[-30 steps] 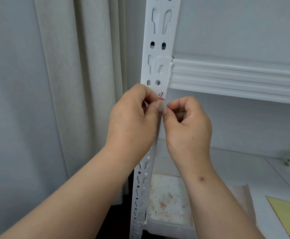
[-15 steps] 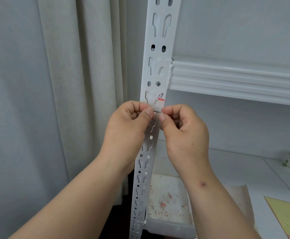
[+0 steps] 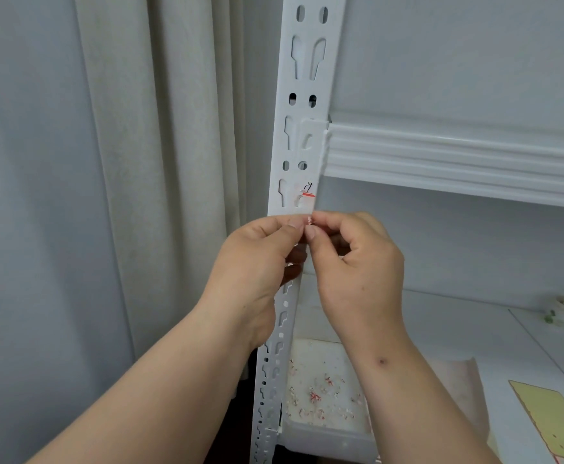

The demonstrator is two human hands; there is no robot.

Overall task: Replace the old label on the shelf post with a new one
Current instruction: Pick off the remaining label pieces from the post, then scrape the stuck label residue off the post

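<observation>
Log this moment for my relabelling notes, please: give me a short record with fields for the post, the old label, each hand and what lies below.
shelf post: white, perforated, upright beside a curtain
old label: torn remnant with red and black marks, stuck on the post under the shelf beam
left hand: fingertips meet the right hand's at a small scrap
right hand: pinches the same scrap
tray: white, below, holding red and white shreds
new label: not visible
</observation>
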